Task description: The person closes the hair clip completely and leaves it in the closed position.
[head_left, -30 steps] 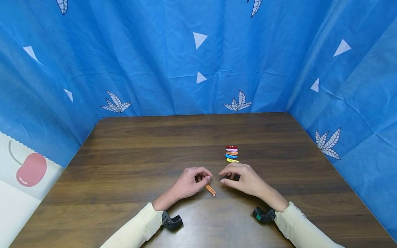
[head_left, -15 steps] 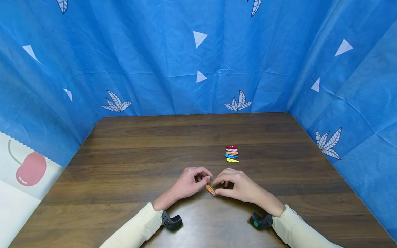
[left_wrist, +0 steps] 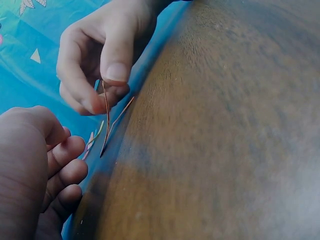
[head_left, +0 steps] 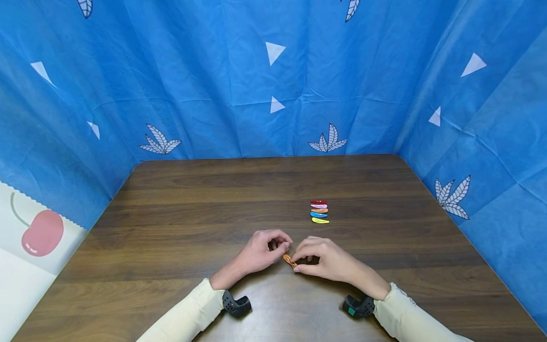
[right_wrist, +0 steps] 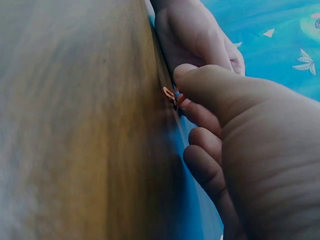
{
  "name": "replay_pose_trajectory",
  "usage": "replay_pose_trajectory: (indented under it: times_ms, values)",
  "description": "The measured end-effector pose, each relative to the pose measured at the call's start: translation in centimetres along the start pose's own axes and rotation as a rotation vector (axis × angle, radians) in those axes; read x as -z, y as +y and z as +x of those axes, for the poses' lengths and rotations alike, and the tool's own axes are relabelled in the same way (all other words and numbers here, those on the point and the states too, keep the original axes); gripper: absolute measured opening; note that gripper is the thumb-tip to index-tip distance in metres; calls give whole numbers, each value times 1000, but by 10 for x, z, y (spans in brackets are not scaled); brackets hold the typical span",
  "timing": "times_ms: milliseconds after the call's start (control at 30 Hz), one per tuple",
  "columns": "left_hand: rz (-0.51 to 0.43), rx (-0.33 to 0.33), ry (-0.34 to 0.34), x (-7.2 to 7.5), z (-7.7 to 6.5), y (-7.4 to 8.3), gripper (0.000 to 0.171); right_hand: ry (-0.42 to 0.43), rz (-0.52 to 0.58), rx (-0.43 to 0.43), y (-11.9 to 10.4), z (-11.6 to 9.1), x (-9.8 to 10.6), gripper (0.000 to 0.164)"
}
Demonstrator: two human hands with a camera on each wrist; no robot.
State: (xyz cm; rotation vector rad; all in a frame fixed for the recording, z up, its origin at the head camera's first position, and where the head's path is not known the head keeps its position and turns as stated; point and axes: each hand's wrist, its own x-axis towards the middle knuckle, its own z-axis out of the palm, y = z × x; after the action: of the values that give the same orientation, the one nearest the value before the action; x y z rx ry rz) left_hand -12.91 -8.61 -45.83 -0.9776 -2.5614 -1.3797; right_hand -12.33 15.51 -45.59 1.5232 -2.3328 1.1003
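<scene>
An orange snap hair clip (head_left: 287, 258) lies between the two hands, near the middle of the table's front half. My right hand (head_left: 325, 259) pinches its near end between thumb and index finger. In the left wrist view the clip (left_wrist: 106, 125) is sprung apart, one leg reaching up to the right hand's fingertips (left_wrist: 116, 74). Just left of the clip rests my left hand (head_left: 265, 250), its fingers loosely curled around nothing. In the right wrist view, part of the clip (right_wrist: 168, 93) pokes out past the right thumb.
Beyond the right hand, a column of flat hair clips lies on the wooden table (head_left: 192, 209): red (head_left: 318, 202), pink (head_left: 318, 206), orange (head_left: 320, 210), blue (head_left: 318, 215) and yellow (head_left: 320, 221). A blue patterned curtain (head_left: 205, 85) surrounds the table's back and sides.
My right hand has moved left and slightly toward the body, reaching the orange clip and pinching its near end. The left hand has stayed in place.
</scene>
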Motion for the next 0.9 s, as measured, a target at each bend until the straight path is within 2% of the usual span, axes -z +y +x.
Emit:
replay_pose_trajectory:
  times_ms: [200,533,633,900]
  values:
    - [0,-8,-1,0,0,-1,9,3,-42,23,1,0,0,10]
    - [-10,-19,0,0,0,-2,9,105,-68,-1,4,2,2,13]
    - [2,-32,6,0,0,-2,9,130,-38,-66,3,2,2,13]
    - [11,-57,5,0,-1,0,7,205,95,-312,5,0,3,9]
